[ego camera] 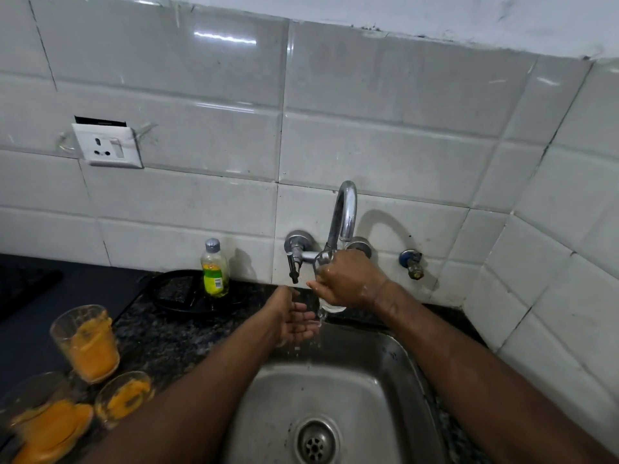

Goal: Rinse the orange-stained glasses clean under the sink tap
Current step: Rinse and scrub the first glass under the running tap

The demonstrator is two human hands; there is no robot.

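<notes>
My right hand (348, 279) grips a clear glass (330, 304) right under the spout of the chrome tap (345, 212). Most of the glass is hidden by my fingers. Water runs off its lower end into the steel sink (395, 370). My left hand (294, 316) is open, palm up, just below and left of the glass, in the falling water. Three orange-stained glasses stand on the dark counter at the left: one upright (85, 341), one at the corner (43, 420), one beside my left forearm (122, 396).
A yellow-green dish soap bottle (214, 269) stands on a black round tray (187, 293) behind the counter. A small side valve (412, 262) sticks out of the tiled wall right of the tap. A white wall socket (109, 145) is up left. The sink drain (315, 442) sits near the bottom.
</notes>
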